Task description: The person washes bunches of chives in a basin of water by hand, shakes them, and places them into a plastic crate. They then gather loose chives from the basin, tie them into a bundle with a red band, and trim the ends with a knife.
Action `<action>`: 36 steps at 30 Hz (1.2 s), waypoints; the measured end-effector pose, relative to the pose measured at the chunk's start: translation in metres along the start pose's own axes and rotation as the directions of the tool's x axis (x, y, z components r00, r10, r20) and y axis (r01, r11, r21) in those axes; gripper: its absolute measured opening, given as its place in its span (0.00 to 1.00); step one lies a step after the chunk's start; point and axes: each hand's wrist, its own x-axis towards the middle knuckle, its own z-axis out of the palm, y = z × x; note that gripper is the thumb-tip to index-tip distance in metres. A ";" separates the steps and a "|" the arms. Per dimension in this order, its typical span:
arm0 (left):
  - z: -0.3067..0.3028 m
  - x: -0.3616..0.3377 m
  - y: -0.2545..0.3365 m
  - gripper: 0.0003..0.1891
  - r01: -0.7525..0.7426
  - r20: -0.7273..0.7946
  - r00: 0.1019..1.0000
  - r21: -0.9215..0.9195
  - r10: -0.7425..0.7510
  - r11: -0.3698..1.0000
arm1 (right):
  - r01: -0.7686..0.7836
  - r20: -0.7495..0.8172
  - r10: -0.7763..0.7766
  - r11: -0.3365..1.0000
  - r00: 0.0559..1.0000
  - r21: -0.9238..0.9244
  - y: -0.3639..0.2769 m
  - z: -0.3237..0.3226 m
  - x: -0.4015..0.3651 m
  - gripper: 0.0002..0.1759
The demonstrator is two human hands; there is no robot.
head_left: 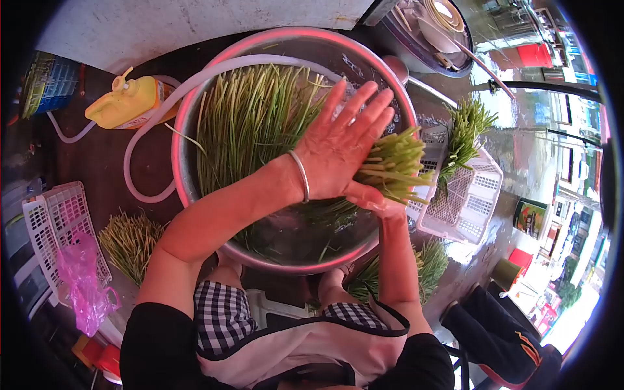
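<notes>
A wide metal basin (296, 265) with water stands before me. Long green stalks (250, 123), like garlic scapes or chives, lie in a thick layer inside it. My right hand (376, 199) is closed around a bundle of these stalks (393, 168) near the basin's right side, their pale cut ends pointing right. The bundle partly hides the fingers. My left hand (341, 146), with a silver bracelet at the wrist, is stretched flat with fingers spread, beside the bundle and above the stalks. A pale hose (253, 60) runs over the rim into the basin.
A yellow jug (130, 101) stands left of the basin. White plastic baskets (471, 195) sit at the right, with a bunch of stalks (465, 133) on top. More stalks (132, 246) lie on the floor at left. A tub of bowls (432, 32) is at upper right.
</notes>
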 end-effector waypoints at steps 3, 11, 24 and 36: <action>-0.010 0.008 0.015 0.63 0.065 -0.093 0.993 -0.057 -0.071 0.996 | 0.235 -0.101 -0.218 0.950 0.971 0.205 -0.017 0.009 -0.005 0.61; 0.099 -0.038 -0.033 0.43 0.349 0.322 0.929 -0.927 -0.184 0.137 | 0.198 -0.162 -0.134 0.839 0.978 0.507 0.012 0.000 0.021 0.40; 0.158 -0.058 -0.016 0.20 0.517 0.067 0.766 -0.656 -0.640 0.550 | 0.242 -0.502 0.097 0.787 0.860 0.568 0.077 0.003 0.017 0.29; 0.138 -0.064 -0.003 0.17 0.616 0.223 0.751 -0.578 -0.622 0.536 | 0.155 -0.635 0.251 0.844 0.731 0.513 0.056 0.035 0.004 0.27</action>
